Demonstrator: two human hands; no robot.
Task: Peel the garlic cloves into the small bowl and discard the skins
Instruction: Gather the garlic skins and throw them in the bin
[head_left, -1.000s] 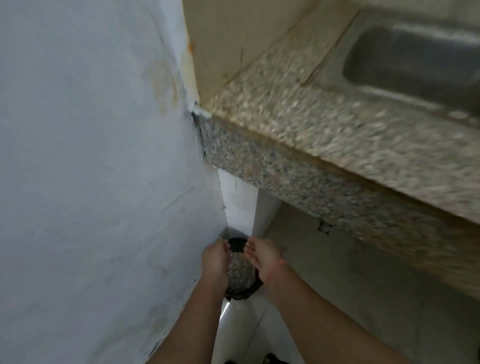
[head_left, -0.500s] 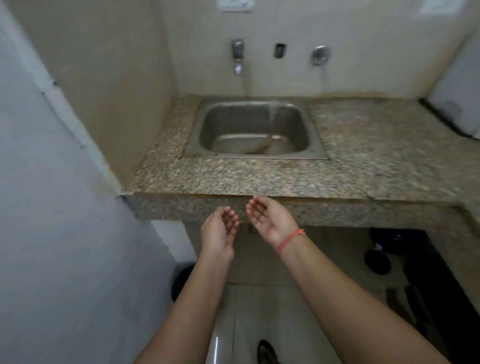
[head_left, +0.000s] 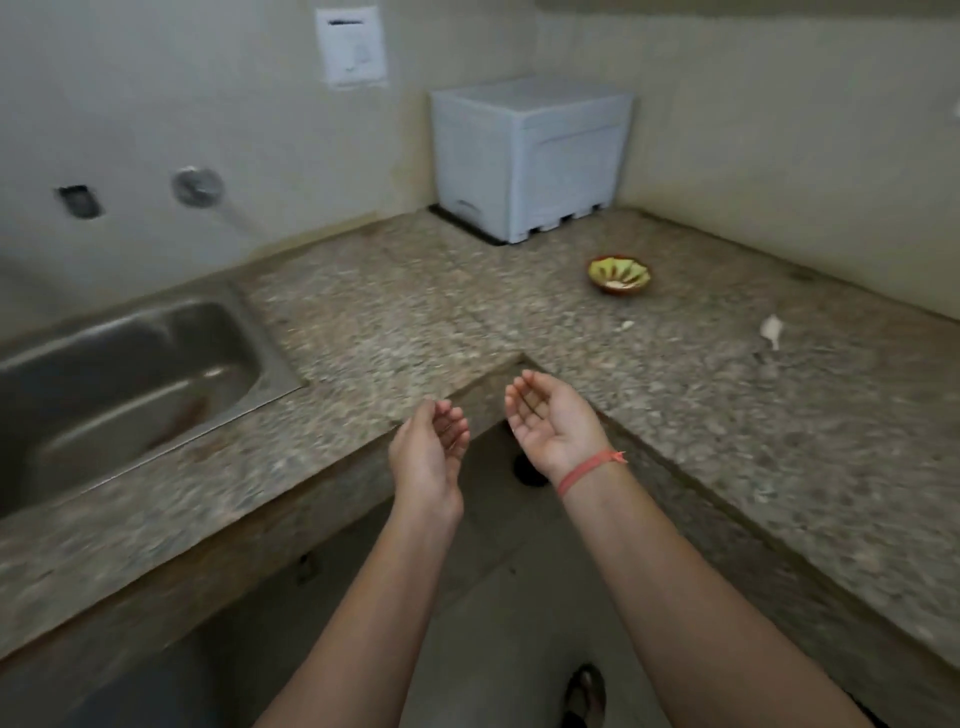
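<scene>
Small green-and-brown scalloped bowl, 1 o'clock: pale cloves inside. White garlic piece, 2 o'clock, on speckled granite surface: seemingly outstanding. Left hand, right hand: loosely cupped, empty.

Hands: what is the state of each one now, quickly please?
Left hand: open, loosely cupped, holding nothing.
Right hand: open, palm up, holding nothing.

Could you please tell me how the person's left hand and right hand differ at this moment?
The right hand lies palm up, while the left hand is turned on edge, palm facing the right one. The right wrist wears a red thread; the left wrist is bare. The left hand's fingers curl more than the right's. Both hold nothing and hover before the counter at its inner corner.
</scene>
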